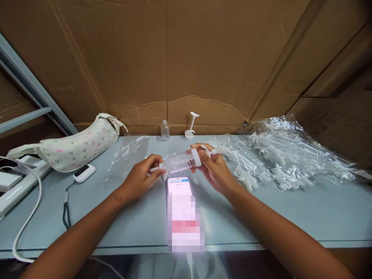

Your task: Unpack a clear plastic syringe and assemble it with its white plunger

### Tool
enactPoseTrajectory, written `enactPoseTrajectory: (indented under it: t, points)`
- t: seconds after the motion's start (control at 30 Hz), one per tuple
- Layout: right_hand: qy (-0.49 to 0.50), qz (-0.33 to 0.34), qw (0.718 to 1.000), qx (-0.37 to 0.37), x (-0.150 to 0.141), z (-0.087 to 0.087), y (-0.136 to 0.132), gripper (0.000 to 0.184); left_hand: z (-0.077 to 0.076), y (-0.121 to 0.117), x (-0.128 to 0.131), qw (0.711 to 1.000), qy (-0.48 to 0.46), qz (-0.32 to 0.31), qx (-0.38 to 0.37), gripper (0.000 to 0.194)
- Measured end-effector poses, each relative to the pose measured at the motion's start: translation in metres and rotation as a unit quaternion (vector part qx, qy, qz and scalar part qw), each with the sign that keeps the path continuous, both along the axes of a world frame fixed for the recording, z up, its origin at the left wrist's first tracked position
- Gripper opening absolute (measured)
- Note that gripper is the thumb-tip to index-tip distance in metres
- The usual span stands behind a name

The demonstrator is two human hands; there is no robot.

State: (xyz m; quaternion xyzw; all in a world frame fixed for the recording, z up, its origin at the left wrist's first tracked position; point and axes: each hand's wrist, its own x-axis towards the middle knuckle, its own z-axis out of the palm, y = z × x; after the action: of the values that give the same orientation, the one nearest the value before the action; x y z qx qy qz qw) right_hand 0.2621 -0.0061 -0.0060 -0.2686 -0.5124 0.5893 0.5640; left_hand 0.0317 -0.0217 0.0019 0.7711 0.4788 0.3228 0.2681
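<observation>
Both my hands hold one clear plastic syringe-like tube (182, 161) with a ribbed barrel, level above the pale blue table (290, 217). My left hand (143, 176) pinches its narrow white tip end. My right hand (214, 167) grips the wide flanged end, where a white plunger piece sticks out. Directly below the tube lies a phone (180, 195) with its screen lit.
A heap of similar white parts in clear bags (279, 162) covers the right side. An empty clear bag (128, 155), a floral pouch (77, 147), a white device (84, 173) with cables, a small bottle (165, 131) and a white stand (191, 126) sit behind. Cardboard walls rise at the back.
</observation>
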Motion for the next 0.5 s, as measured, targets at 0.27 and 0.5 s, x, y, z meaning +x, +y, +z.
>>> enactPoseTrajectory:
  t: [0.27, 0.5]
  points:
    - [0.002, 0.024, 1.000, 0.018, -0.001, -0.002, -0.004, 0.030, -0.007, 0.001, 0.002, 0.997, -0.056, -0.001, -0.043, 0.040]
    - [-0.007, 0.009, 1.000, 0.016, -0.001, -0.002, -0.006, 0.026, -0.009, 0.005, 0.002, 0.990, -0.135, 0.011, -0.032, 0.030]
